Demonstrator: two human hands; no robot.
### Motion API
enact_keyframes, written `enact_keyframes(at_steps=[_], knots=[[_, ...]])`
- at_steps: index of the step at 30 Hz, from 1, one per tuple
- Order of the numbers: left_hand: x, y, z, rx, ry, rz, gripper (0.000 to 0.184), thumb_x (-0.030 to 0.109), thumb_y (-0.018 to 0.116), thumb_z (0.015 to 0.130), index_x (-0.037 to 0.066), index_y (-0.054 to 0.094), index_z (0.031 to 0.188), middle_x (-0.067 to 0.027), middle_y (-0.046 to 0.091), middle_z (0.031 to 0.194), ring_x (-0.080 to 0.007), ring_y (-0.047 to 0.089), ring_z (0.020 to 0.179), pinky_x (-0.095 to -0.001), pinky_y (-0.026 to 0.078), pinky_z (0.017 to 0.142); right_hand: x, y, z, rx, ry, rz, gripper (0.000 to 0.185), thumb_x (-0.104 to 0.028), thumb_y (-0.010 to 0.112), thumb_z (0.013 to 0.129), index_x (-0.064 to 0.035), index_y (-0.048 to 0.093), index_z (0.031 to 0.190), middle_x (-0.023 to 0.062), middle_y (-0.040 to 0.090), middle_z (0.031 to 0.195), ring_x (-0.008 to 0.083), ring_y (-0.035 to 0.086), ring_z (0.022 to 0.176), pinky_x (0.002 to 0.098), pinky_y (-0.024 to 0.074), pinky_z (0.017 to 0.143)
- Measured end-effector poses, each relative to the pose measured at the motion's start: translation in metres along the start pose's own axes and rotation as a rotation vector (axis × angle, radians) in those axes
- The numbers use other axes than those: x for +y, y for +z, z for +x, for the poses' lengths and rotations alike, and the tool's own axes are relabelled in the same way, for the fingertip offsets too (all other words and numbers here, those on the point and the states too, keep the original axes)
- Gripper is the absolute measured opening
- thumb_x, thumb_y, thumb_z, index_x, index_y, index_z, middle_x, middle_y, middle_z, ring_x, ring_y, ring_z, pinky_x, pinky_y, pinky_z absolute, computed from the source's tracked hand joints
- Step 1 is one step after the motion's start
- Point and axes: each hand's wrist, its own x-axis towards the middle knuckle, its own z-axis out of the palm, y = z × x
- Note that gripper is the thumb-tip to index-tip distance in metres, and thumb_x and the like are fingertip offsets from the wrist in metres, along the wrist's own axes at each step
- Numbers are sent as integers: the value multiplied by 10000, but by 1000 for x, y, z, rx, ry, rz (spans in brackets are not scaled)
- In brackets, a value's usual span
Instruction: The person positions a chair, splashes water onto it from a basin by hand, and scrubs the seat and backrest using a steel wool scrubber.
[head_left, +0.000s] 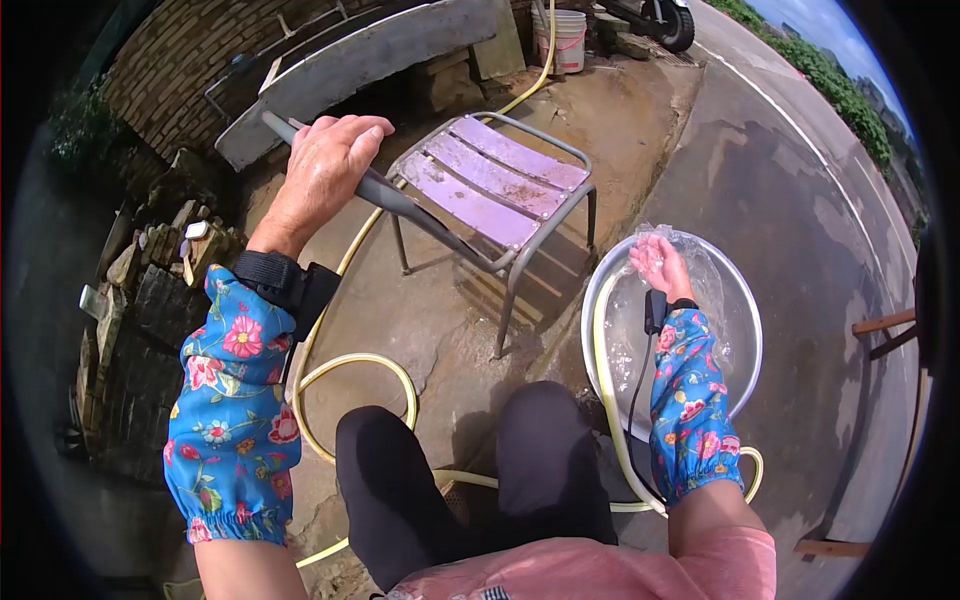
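My left hand point(335, 160) is wrapped round the grey metal tube of a chair's backrest. The chair point(485, 180) has purple slats marked with brown dirt and stands tilted in my view on the wet ground. My right hand point(658, 262) is over a round metal basin point(755, 340), palm up with the fingers slightly curled, and clear water splashes around it. A yellow hose point(599, 340) runs over the basin's left side. Both forearms wear blue floral sleeves, with a black strap at each wrist.
More yellow hose point(410, 385) loops on the ground before my knees. A stone trough point(380, 80) stands by the brick wall behind the chair. A white bucket point(570, 45) and a vehicle wheel point(676, 25) are farther back. Stacked stones point(125, 265) lie at left.
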Motion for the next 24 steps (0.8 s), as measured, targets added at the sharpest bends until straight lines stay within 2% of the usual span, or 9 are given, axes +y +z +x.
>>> enact_keyframes(at_steps=[3, 6, 10, 13, 15, 17, 18, 20, 24], knots=[[-1, -3, 1, -23, 2, -11, 415, 343, 357, 984, 50, 616, 1124, -103, 613, 1097, -260, 488, 1086, -383, 282, 1018, -16, 173, -15, -311, -45, -266, 424, -378, 507, 957, -36, 532, 1206, 134, 587, 1182, 240, 593, 997, 366, 502, 838], [-3, -3, -1, -27, 11, -21, 409, 337, 361, 984, 49, 613, 1128, -102, 610, 1103, -260, 491, 1079, -379, 287, 1013, -15, 168, -33, -186, -121, -482, 460, -396, 515, 951, -50, 515, 1255, 98, 585, 1201, 198, 578, 1008, 338, 492, 812], [-1, -2, -2, 16, 33, 1, 398, 324, 364, 984, 50, 614, 1127, -92, 617, 1086, -258, 499, 1063, -371, 296, 1005, 6, -79, -59, 563, -159, -1056, 466, -374, 544, 898, -56, 553, 1237, 55, 600, 1127, 184, 542, 998, 393, 445, 829], [1, 0, 0, 15, 22, 16, 400, 328, 360, 984, 54, 616, 1126, -86, 622, 1074, -255, 504, 1048, -373, 296, 1002, 20, -294, -131, 971, -152, -1795, 376, -291, 455, 878, 40, 633, 862, 247, 644, 976, 427, 600, 890, 482, 445, 808], [3, 0, 0, 11, 7, 15, 418, 350, 354, 981, 60, 618, 1129, -91, 622, 1074, -254, 500, 1053, -381, 289, 1007, 42, -378, -123, 849, 30, -2074, 329, -289, 468, 890, -3, 623, 940, 196, 656, 953, 374, 621, 862, 462, 478, 720], [0, 1, 0, 1, -12, 17, 444, 377, 339, 977, 72, 615, 1145, -96, 622, 1073, -256, 492, 1063, -389, 281, 1013, 49, -225, -121, 1054, 113, -575, 364, -353, 435, 938, -47, 620, 1005, 127, 654, 900, 271, 637, 851, 435, 506, 677], [0, 1, 0, 2, -10, 26, 445, 378, 335, 979, 75, 614, 1148, -96, 622, 1074, -256, 492, 1062, -391, 282, 1013, 55, -207, -96, 716, 111, -277, 383, -393, 471, 941, -61, 583, 1095, 86, 623, 933, 234, 624, 869, 400, 537, 666], [-3, 1, 0, -11, 5, 28, 448, 383, 326, 981, 86, 613, 1154, -103, 618, 1074, -258, 489, 1065, -398, 284, 1013, 45, -47, -91, 162, 80, -108, 399, -319, 505, 950, 3, 531, 1184, 173, 590, 1153, 343, 609, 1004, 434, 534, 835], [-9, 2, 1, -14, 30, 69, 477, 424, 307, 991, 104, 613, 1170, -114, 614, 1078, -289, 486, 1065, -418, 295, 1006, 30, 107, -93, -288, 199, -160, 369, -265, 457, 986, -5, 512, 1242, 164, 566, 1241, 283, 594, 1083, 384, 521, 877]])
